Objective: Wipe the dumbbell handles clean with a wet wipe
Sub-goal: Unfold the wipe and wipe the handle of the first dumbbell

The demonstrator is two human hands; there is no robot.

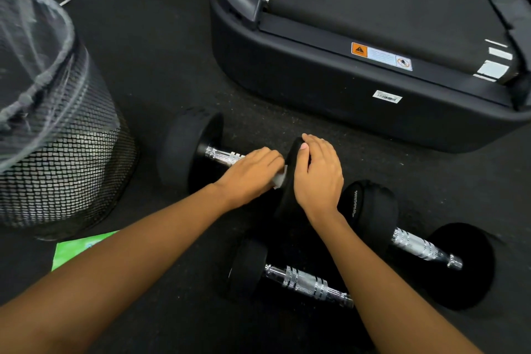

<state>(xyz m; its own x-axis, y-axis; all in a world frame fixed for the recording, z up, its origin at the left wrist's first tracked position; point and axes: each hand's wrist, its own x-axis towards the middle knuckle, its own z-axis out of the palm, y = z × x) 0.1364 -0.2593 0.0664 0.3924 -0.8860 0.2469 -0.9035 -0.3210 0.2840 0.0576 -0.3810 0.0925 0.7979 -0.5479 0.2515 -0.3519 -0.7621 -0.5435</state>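
Wiping under way on far dumbbell [184, 146], at 12 o'clock of the group. Left hand [250, 174] clasps wet wipe [279, 180] round its handle [221, 156]; right hand [319, 178] grips its weight head [287, 201], steadying. Next move, likely: work wipe along exposed knurling, then treat near dumbbell [304, 284] at 6 o'clock.

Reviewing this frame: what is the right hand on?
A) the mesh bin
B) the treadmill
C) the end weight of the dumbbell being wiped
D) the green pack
C: the right hand holds the black end weight, beside the left hand gripping the white wipe at the chrome handle.
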